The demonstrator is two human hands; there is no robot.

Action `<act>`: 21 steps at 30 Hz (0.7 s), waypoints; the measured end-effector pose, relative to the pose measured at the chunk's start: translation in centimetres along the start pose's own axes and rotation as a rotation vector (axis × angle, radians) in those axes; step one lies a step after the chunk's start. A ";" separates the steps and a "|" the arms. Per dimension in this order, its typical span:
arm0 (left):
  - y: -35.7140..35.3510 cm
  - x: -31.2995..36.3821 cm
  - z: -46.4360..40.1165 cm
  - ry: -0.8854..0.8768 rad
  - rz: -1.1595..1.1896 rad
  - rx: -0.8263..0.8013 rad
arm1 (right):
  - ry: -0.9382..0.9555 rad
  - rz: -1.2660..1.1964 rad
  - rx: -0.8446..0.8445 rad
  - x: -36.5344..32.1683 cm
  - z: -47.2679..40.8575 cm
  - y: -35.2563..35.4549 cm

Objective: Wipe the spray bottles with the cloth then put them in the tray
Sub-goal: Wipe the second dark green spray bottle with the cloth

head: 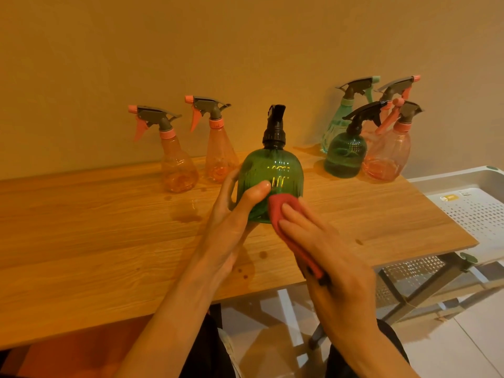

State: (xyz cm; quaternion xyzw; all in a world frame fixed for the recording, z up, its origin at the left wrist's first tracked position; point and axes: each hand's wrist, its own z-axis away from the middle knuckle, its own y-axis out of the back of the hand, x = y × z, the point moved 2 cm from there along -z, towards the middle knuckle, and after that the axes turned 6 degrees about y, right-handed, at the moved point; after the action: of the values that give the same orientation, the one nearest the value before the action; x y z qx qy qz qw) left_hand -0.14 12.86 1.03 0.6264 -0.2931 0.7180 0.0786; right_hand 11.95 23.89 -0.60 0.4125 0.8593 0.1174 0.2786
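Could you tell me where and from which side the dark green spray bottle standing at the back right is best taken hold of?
I would grip the dark green bottle by its narrow black neck just under the trigger head, coming from the front. It stands upright, its round belly is wide, and a teal bottle and pink bottle crowd it behind and to the right.

Left hand (234, 222) bare, no glove, no ring showing, no watch. Left forearm (174, 317) bare, no sleeve in view right down to frame edge. Right hand (327, 257) bare too, nothing on fingers (293, 211) or wrist. Right forearm (381, 347) likewise uncovered. Below arms, dark clothing (387, 334) over lap, black or close to it; detail too dim to tell.
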 end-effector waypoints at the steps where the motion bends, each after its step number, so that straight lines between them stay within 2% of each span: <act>1: -0.1 0.0 0.1 0.001 0.002 -0.002 | 0.014 0.006 -0.010 0.0 0.1 0.1; 9: -0.5 -0.3 0.4 0.019 0.024 -0.015 | -0.049 -0.079 0.124 1.5 -4.4 0.9; 15: -0.4 0.1 0.4 0.003 0.005 -0.003 | 0.059 0.007 0.036 -0.1 -0.3 0.0; 21: -0.3 0.2 0.6 -0.001 0.012 -0.054 | 0.069 -0.044 0.065 1.7 -4.9 1.0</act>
State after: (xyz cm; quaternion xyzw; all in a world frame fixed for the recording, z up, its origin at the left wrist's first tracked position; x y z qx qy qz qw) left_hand 0.48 12.73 1.39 0.6226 -0.3159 0.7101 0.0911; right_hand 8.96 26.02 3.17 0.3982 0.8806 0.0974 0.2379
